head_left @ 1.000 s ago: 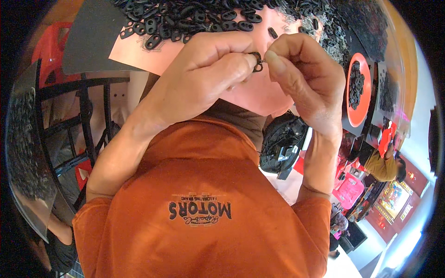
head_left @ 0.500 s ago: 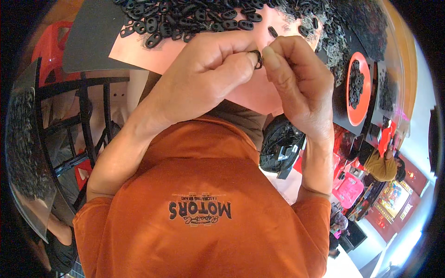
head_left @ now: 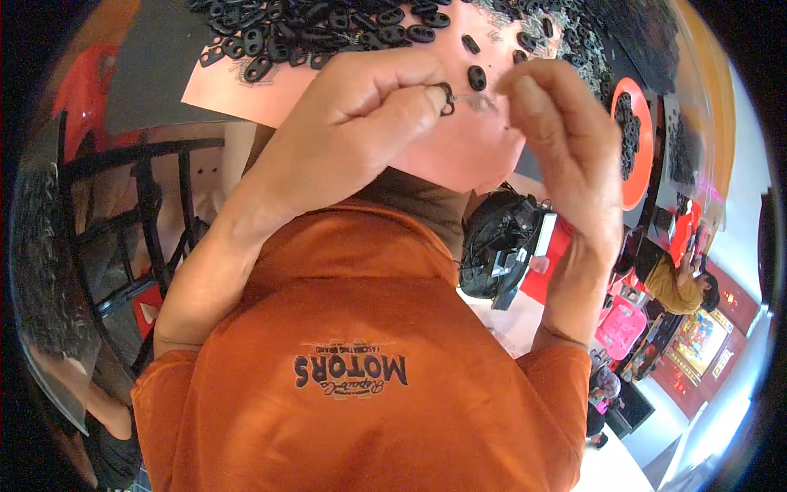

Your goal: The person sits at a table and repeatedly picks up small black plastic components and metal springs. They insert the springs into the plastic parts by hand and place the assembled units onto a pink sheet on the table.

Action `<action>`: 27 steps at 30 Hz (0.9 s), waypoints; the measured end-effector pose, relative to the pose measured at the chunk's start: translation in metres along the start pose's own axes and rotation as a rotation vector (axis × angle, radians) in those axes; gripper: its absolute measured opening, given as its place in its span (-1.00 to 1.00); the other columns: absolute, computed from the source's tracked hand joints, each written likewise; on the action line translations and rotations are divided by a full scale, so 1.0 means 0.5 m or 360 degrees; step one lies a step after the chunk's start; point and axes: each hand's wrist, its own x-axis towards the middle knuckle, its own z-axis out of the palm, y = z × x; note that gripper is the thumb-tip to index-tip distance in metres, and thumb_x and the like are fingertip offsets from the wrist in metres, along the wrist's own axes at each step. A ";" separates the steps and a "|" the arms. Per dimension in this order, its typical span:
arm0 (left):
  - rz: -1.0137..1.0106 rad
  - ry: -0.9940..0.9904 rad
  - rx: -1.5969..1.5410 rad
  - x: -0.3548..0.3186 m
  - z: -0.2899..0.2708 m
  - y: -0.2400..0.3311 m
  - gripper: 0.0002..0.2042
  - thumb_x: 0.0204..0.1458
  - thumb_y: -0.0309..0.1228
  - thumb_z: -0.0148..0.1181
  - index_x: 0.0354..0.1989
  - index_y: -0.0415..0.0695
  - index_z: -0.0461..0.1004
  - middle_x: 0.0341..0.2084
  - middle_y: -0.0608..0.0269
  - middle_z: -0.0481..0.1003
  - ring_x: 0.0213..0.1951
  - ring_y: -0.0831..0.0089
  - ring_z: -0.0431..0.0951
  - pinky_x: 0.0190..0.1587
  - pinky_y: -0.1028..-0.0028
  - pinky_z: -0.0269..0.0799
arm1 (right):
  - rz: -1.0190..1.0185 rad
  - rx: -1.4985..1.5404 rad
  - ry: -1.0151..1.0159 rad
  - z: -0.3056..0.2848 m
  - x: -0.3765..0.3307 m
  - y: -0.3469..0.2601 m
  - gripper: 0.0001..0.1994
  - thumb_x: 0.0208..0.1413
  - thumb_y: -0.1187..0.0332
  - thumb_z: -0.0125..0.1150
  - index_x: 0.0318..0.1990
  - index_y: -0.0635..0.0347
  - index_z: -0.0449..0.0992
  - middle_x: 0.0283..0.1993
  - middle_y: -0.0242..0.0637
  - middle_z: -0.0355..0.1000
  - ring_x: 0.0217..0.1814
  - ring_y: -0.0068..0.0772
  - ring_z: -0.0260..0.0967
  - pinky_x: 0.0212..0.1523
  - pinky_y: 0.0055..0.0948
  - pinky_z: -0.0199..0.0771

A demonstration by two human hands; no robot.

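Note:
My left hand (head_left: pixel 373 107) pinches a small black two-hole plastic cord-lock piece (head_left: pixel 448 98) between thumb and forefinger, over a pink sheet (head_left: pixel 484 156). Apart from it, to the right, is my right hand (head_left: pixel 566 123). Its fingertips are bent inward and smeared by motion, so whether they hold anything does not show. A thicker black cord lock (head_left: pixel 476 78) lies on the sheet between the two hands, with a few more just beyond. Past my left hand spreads a heap of black cord-lock pieces (head_left: pixel 303 29), some over thin metal springs.
Small metal springs (head_left: pixel 578 49) lie in a pile at the far right of the sheet. A red-orange oval tray (head_left: pixel 643 164) holds more black parts. A black metal frame (head_left: pixel 147 197) stands at left, a black bag (head_left: pixel 500 238) below the table edge. Another person (head_left: pixel 676 283) is at far right.
My right hand has pulled away from my left, moving right and slightly down. The left still pinches the cord-lock piece. A thicker cord lock now shows between the hands.

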 end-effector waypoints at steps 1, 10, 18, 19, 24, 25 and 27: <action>-0.0043 0.0016 -0.0012 -0.001 0.001 0.002 -0.84 0.04 -0.36 -0.06 -0.44 -0.17 0.39 -0.63 0.51 0.29 -0.55 0.74 0.25 -0.51 0.69 0.18 | 0.0021 0.0000 0.0066 -0.013 -0.006 0.019 -0.88 0.11 0.43 0.01 -0.28 0.33 0.38 -0.45 -0.21 0.33 -0.42 -0.38 0.33 -0.36 -0.47 0.34; -0.0078 0.0068 -0.0147 -0.007 0.000 0.000 -0.83 0.01 -0.33 -0.10 -0.54 -0.12 0.30 -0.64 0.50 0.22 -0.57 0.74 0.18 -0.55 0.71 0.08 | -0.0174 -0.0520 -0.0022 -0.037 -0.014 0.052 -0.89 0.08 0.43 0.01 -0.34 0.31 0.38 -0.38 -0.12 0.35 -0.34 -0.12 0.35 -0.33 -0.34 0.34; 0.0038 0.0103 -0.0263 -0.009 0.004 0.002 -0.81 0.02 -0.49 -0.14 -0.64 -0.18 0.21 -0.69 0.46 0.19 -0.59 0.72 0.14 -0.53 0.63 0.10 | -0.0273 -0.0891 0.0020 0.021 0.039 0.065 -0.84 0.05 0.36 0.09 -0.36 0.30 0.38 -0.50 -0.09 0.30 -0.52 -0.11 0.29 -0.50 -0.34 0.26; 0.0033 0.0113 -0.0260 -0.010 0.004 0.003 -0.81 0.02 -0.49 -0.14 -0.64 -0.18 0.21 -0.69 0.45 0.19 -0.59 0.72 0.14 -0.53 0.63 0.11 | -0.0274 -0.0911 0.0018 0.027 0.046 0.063 -0.84 0.05 0.36 0.09 -0.36 0.29 0.39 -0.49 -0.08 0.31 -0.51 -0.08 0.29 -0.49 -0.33 0.27; 0.0062 0.0155 -0.0306 -0.010 0.004 0.003 -0.82 0.01 -0.49 -0.14 -0.63 -0.19 0.22 -0.69 0.44 0.20 -0.58 0.72 0.16 -0.51 0.63 0.12 | -0.0421 -0.0937 -0.0006 0.030 0.068 0.080 -0.84 0.07 0.36 0.07 -0.35 0.29 0.40 -0.52 -0.10 0.32 -0.55 -0.14 0.29 -0.51 -0.35 0.27; 0.0052 0.0158 -0.0320 -0.010 0.003 0.004 -0.82 0.01 -0.49 -0.14 -0.63 -0.19 0.23 -0.68 0.44 0.21 -0.57 0.72 0.17 -0.51 0.63 0.12 | -0.0414 -0.0868 0.0006 0.022 0.067 0.079 -0.85 0.06 0.36 0.08 -0.34 0.29 0.40 -0.53 -0.12 0.31 -0.56 -0.20 0.28 -0.52 -0.37 0.27; 0.0030 0.0163 -0.0347 -0.011 0.002 0.005 -0.82 0.01 -0.49 -0.14 -0.62 -0.19 0.23 -0.68 0.44 0.21 -0.57 0.72 0.17 -0.51 0.63 0.13 | -0.0398 -0.0727 0.0029 0.008 0.061 0.074 -0.85 0.06 0.38 0.08 -0.33 0.30 0.40 -0.56 -0.15 0.29 -0.58 -0.33 0.26 -0.54 -0.41 0.25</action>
